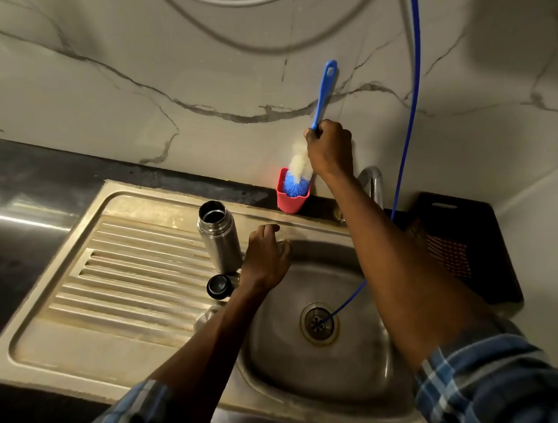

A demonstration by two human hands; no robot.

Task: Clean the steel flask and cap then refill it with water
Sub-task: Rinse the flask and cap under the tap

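Nearest to me, both forearms in rolled blue check sleeves reach out over the steel sink. A thin blue hose runs down from above into the drain at the bottom of the basin. My left hand rests on the sink's rim between basin and draining board, fingers loosely bent and holding nothing. Just beside it on the ribbed draining board lies the black cap, and touching distance behind that stands the flask, upright and uncapped, its mouth open. Further back, my right hand grips the blue handle of the bottle brush, fingers wrapped round it. The brush's white and blue bristles sit in a pink cup at the back edge of the sink, against the marble wall. The tap curves up just right of my wrist, and a dark tray sits beyond it.
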